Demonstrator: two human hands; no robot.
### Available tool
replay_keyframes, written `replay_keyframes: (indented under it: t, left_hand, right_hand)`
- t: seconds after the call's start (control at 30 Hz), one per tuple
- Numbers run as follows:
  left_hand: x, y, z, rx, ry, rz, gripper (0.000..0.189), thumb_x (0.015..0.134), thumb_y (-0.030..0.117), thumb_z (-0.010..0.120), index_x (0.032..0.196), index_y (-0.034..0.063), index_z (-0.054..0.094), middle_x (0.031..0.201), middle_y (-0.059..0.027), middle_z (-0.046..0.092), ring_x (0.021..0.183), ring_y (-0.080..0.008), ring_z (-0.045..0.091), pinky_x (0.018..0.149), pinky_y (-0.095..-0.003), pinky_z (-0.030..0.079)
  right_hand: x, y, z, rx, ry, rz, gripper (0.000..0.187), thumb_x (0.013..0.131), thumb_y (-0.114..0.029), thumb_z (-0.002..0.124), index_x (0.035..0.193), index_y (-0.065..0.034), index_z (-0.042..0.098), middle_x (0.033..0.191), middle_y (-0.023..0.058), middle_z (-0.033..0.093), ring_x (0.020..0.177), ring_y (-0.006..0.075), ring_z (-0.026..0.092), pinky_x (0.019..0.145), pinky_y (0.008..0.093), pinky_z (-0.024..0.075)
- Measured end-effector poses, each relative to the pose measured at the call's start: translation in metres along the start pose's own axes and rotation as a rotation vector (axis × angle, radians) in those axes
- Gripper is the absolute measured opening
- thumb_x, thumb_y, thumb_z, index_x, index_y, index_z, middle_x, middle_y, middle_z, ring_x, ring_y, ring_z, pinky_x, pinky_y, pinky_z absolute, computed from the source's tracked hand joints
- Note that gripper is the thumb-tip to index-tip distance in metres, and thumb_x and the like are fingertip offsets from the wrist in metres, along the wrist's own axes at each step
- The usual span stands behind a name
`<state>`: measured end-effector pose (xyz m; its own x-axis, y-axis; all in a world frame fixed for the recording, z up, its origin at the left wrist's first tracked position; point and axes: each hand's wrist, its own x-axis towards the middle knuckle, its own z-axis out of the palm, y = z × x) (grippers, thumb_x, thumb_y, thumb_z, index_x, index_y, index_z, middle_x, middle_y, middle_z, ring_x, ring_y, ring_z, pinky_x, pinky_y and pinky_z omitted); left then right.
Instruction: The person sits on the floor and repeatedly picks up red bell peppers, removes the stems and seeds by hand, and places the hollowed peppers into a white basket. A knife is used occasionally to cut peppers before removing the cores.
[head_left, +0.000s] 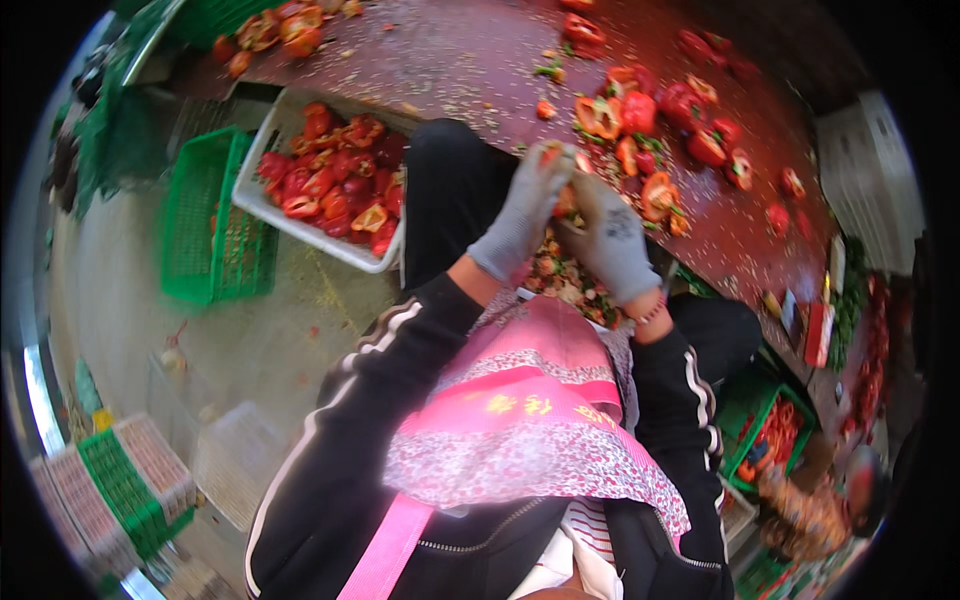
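My left hand (525, 210), in a grey knit glove, is closed around a red bell pepper piece (551, 156) that shows between its fingers. Close beside it, my right hand (613, 236), also gloved, has an orange-red pepper piece (566, 202) between its thumb and fingers. Part of each piece is hidden by the gloves. Under the hands, in front of the pink apron (540, 397), a container of pepper cores and trimmings (559, 277) sits at my lap. Halved red bell peppers (637, 112) and scattered seeds lie on the dark red tabletop (480, 67) just beyond.
A white crate (319, 229) full of cut red peppers stands left of my knee, with a green basket (217, 217) beside it. At the right stand stacked white crates (870, 180) and a green crate of pepper pieces (765, 431). Another person (817, 510) is at lower right.
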<state>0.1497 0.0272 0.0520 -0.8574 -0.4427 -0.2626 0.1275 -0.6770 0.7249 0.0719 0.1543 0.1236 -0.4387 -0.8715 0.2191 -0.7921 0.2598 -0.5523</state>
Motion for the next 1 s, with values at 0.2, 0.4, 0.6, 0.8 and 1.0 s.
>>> replay_keyframes:
  t: [0.2,0.4,0.6,0.8,1.0]
  left_hand:
    - [0.001,0.004,-0.002,-0.453,-0.462,-0.206,0.037,0.097,0.033,0.066,0.122,0.0069,0.061,0.108,-0.0063,0.065,0.097,-0.014,0.063,0.086,-0.0328,0.055]
    - [0.016,-0.011,0.003,-0.109,0.067,0.133,0.013,0.1,0.021,0.06,0.101,0.009,0.063,0.089,-0.0034,0.065,0.082,-0.0152,0.064,0.078,-0.0315,0.056]
    - [0.047,-0.015,-0.002,0.292,0.282,0.393,0.021,0.103,0.027,0.056,0.098,0.0087,0.063,0.083,-0.0011,0.061,0.076,-0.013,0.061,0.071,-0.0293,0.053]
    - [0.016,0.094,-0.064,1.571,0.377,1.247,0.047,0.083,0.03,0.078,0.117,0.0026,0.062,0.102,-0.0112,0.068,0.096,-0.0249,0.067,0.086,-0.0371,0.056]
    - [-0.033,0.178,-0.129,1.015,0.818,0.821,0.04,0.098,0.019,0.066,0.131,-0.002,0.055,0.117,-0.0055,0.062,0.103,-0.0154,0.061,0.088,-0.0326,0.054]
  right_hand:
    - [-0.011,0.011,-0.007,1.144,-0.16,0.606,0.049,0.087,-0.02,0.075,0.127,0.0042,0.058,0.103,0.0024,0.068,0.087,0.0104,0.063,0.075,0.0284,0.0521]
    - [-0.034,0.017,0.001,0.425,-0.065,0.216,0.05,0.085,-0.028,0.076,0.126,-0.004,0.059,0.098,0.0132,0.067,0.084,0.0241,0.068,0.073,0.0373,0.0528]
    - [0.007,0.01,0.017,0.496,0.632,0.372,0.033,0.085,-0.024,0.074,0.103,-0.0009,0.058,0.078,0.0107,0.063,0.069,0.03,0.062,0.064,0.0418,0.0508]
    - [-0.046,0.091,0.021,1.441,0.273,0.672,0.025,0.101,-0.034,0.062,0.104,-0.0085,0.062,0.08,0.0006,0.06,0.056,0.0039,0.048,0.045,0.0193,0.0352]
    - [-0.075,0.156,-0.007,-0.191,0.173,0.478,0.063,0.088,-0.041,0.068,0.143,-0.0133,0.053,0.133,0.0141,0.061,0.111,0.0313,0.065,0.098,0.043,0.051]
